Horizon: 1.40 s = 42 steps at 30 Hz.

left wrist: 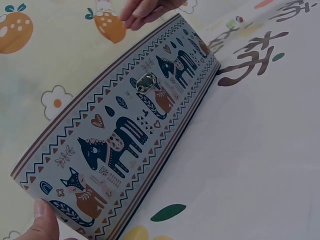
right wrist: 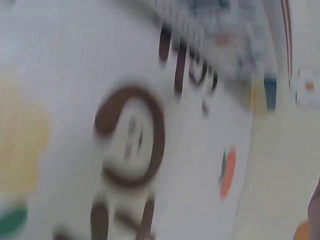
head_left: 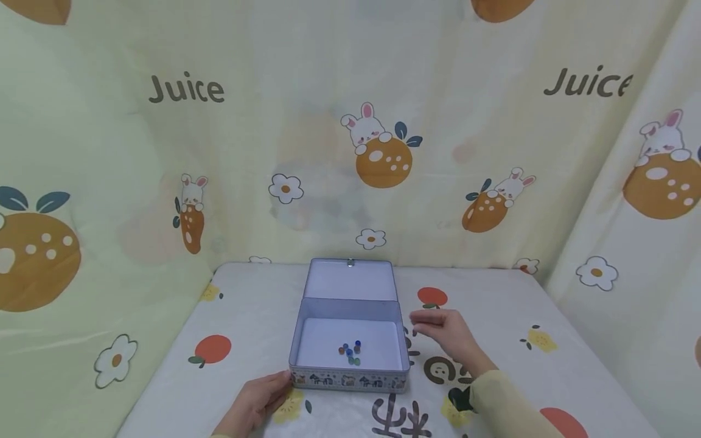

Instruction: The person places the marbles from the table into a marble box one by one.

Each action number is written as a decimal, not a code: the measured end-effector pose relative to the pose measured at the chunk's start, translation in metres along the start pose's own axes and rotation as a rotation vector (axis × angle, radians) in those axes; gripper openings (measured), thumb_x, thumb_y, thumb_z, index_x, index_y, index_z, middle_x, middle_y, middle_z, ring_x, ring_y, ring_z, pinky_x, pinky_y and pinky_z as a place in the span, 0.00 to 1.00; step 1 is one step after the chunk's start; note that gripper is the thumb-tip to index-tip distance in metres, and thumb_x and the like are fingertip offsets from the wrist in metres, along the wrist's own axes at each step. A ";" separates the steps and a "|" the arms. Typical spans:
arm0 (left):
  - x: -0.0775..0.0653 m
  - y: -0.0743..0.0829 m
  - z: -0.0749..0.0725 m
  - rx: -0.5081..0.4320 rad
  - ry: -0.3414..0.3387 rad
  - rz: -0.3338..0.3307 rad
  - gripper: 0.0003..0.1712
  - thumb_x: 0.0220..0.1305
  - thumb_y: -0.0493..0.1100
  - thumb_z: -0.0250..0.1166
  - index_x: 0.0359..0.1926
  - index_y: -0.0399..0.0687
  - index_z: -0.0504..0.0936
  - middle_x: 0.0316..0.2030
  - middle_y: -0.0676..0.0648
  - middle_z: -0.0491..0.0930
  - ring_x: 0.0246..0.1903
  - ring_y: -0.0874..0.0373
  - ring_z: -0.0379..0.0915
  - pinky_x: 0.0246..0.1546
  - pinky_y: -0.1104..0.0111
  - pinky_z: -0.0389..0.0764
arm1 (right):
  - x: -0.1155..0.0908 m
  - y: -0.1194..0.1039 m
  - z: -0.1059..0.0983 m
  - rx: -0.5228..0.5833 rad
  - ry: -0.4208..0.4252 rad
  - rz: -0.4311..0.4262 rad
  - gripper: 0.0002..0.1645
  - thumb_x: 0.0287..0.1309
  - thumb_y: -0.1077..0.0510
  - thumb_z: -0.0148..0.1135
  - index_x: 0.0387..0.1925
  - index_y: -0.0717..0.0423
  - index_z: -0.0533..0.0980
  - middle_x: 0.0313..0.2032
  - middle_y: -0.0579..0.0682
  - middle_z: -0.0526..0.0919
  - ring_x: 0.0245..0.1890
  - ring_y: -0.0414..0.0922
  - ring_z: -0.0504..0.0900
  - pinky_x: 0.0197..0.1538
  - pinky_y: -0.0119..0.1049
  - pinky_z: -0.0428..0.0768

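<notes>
A tin box printed with horses and foxes stands on the covered table, its hinged lid raised at the back. Several small glass marbles, blue, green and reddish-brown, lie grouped on its white floor. My left hand rests at the box's front left corner; in the left wrist view its fingertip touches the edge. Off the right wall, above the cloth, my right hand hovers with fingers extended toward the box, nothing showing between them. The right wrist view is blurred and shows only a sliver of that hand.
A metal clasp sits on the box's front wall. The printed tablecloth carries fruit, flowers and dark lettering. Behind the table hangs a patterned curtain, and it also closes off both sides.
</notes>
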<state>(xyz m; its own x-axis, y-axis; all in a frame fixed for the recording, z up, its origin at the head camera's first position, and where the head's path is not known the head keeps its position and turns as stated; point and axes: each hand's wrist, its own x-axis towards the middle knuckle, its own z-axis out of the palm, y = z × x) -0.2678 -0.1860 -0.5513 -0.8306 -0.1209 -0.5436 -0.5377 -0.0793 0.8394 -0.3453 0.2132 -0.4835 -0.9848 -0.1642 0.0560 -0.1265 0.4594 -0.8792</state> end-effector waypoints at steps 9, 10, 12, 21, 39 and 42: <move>0.003 0.001 0.002 0.028 0.031 0.001 0.31 0.69 0.45 0.68 0.64 0.27 0.74 0.63 0.31 0.76 0.67 0.36 0.71 0.64 0.48 0.80 | -0.037 0.054 -0.087 -0.162 0.069 0.088 0.26 0.66 0.53 0.69 0.60 0.64 0.79 0.57 0.60 0.86 0.47 0.32 0.87 0.52 0.31 0.89; 0.004 0.000 0.003 0.024 0.038 -0.002 0.31 0.69 0.45 0.68 0.64 0.27 0.75 0.63 0.31 0.76 0.67 0.36 0.72 0.64 0.48 0.80 | -0.041 0.060 -0.093 -0.182 0.072 0.097 0.27 0.66 0.53 0.69 0.60 0.65 0.79 0.56 0.61 0.86 0.46 0.30 0.86 0.51 0.31 0.89; 0.005 -0.001 0.004 0.013 0.051 -0.011 0.30 0.69 0.45 0.69 0.63 0.27 0.76 0.62 0.32 0.77 0.66 0.36 0.73 0.63 0.49 0.81 | -0.048 0.071 -0.102 -0.219 0.077 0.125 0.27 0.65 0.52 0.69 0.60 0.64 0.79 0.56 0.60 0.86 0.44 0.27 0.85 0.49 0.30 0.89; 0.006 -0.001 0.001 0.018 0.044 -0.035 0.30 0.70 0.42 0.67 0.65 0.25 0.73 0.64 0.30 0.74 0.68 0.35 0.70 0.63 0.49 0.80 | -0.055 0.109 -0.110 -0.288 0.051 0.255 0.21 0.63 0.60 0.70 0.56 0.63 0.82 0.53 0.61 0.88 0.55 0.56 0.86 0.51 0.42 0.90; 0.003 0.004 0.000 0.012 0.023 -0.009 0.30 0.70 0.44 0.68 0.64 0.27 0.74 0.62 0.32 0.77 0.66 0.37 0.73 0.63 0.50 0.81 | -0.050 0.118 -0.101 -0.462 -0.015 0.351 0.17 0.57 0.65 0.72 0.49 0.61 0.85 0.46 0.57 0.90 0.54 0.61 0.84 0.57 0.61 0.82; 0.000 0.002 -0.002 0.033 -0.002 -0.004 0.29 0.72 0.44 0.66 0.65 0.27 0.73 0.64 0.31 0.76 0.68 0.36 0.70 0.63 0.50 0.81 | -0.053 0.118 -0.101 -0.444 -0.007 0.360 0.17 0.57 0.65 0.72 0.49 0.60 0.85 0.46 0.58 0.90 0.55 0.62 0.84 0.57 0.61 0.82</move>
<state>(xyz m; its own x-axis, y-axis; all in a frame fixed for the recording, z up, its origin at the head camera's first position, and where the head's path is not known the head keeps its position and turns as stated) -0.2687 -0.1877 -0.5499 -0.8285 -0.1187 -0.5473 -0.5458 -0.0473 0.8366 -0.3197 0.3643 -0.5425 -0.9745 0.0659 -0.2146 0.1778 0.8101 -0.5587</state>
